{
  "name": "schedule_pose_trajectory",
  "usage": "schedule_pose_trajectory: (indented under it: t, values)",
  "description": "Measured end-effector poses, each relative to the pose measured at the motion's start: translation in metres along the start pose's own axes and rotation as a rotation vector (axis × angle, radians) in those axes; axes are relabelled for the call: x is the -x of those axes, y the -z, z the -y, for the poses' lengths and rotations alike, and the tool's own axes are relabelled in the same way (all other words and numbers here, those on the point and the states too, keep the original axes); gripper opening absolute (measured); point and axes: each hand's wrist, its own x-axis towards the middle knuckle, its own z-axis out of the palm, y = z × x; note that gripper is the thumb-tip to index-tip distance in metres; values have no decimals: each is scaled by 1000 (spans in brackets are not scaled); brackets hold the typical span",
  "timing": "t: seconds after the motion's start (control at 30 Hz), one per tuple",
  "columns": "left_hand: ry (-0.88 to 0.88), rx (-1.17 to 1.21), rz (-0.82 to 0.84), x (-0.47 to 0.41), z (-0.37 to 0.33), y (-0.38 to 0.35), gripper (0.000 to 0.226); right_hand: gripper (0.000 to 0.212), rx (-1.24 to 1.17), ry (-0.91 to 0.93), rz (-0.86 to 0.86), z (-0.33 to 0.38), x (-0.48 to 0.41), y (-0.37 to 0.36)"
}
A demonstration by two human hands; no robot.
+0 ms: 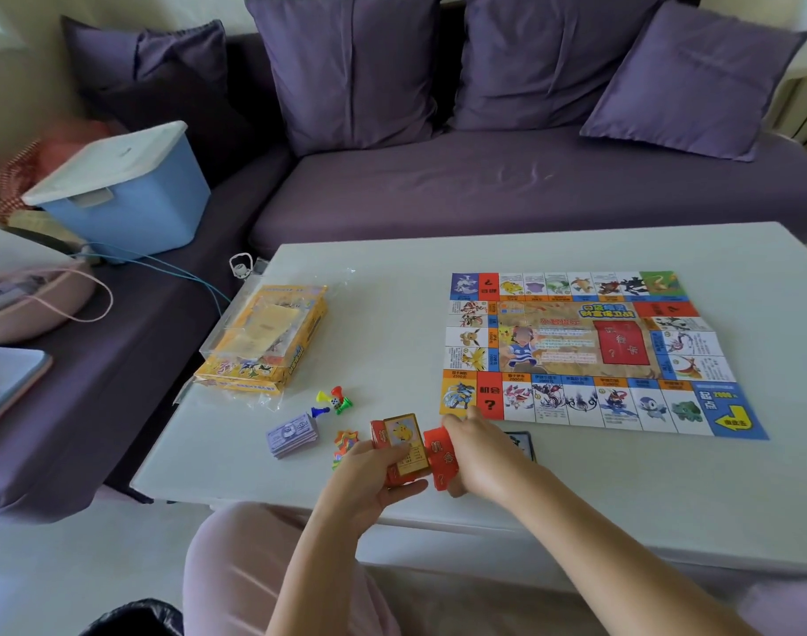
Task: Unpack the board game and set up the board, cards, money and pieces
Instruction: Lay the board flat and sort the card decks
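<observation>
– Purple fabric sofa at the back w/ plump square cushions; in front of us a smooth, pale worktop w/ a rounded edge. What's on it?

– On the right half the board lies flat and unfolded. It's thin glossy paper w/ fold creases, rectangular, w/ a border of coloured squares showing creature pics and a red panel in the centre.

– And the packaging?

– A yellow cardboard box sits on the left side, inside crinkly clear plastic. Nearer us there's a stack of grey-purple paper money, small plastic pawns (yellow, red, green, blue) lying round a white die, and a heap of bright flat tokens.

– Our hands?

– Our left hand is near the front edge, fingers curled round a stack of cards. The top one is tan-framed w/ a yellow creature, and red ones sit beneath. Our right hand is just beside it, fingers gripping red cards w/ a question mark. A dark-edged card lies on the worktop, partly hidden by the right hand.

– Anything else?

– A blue plastic bin w/ a white lid is on the sofa seat, left.
</observation>
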Motion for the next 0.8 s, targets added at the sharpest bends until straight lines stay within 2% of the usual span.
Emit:
schedule_pose_trajectory:
  t: [0.13,0.23,0.3,0.4,0.5,0.6,0.8]
  values:
    - [-14,7,-5,3,0,-1,19,53,6,13,-64,-4,-7,-5]
    - [-70,48,5,7,-2,-2,13,54,-44,47,-100,-6,-6,-5]
    - [-100,81,18,11,-4,-3,11,48,-203,45,-182,-7,-2,1]
    - [-147,53,78,18,-7,-7,13,23,-513,55,-340,-8,3,12]
    - [-208,-32,108,23,-8,-16,19,18,-764,65,-313,-13,11,24]
    - [-224,-56,136,28,-8,-28,20,18,-864,19,-308,-21,20,33]
    - [-136,220,199,28,-12,-40,16,12,-1072,-120,-341,-55,31,46]
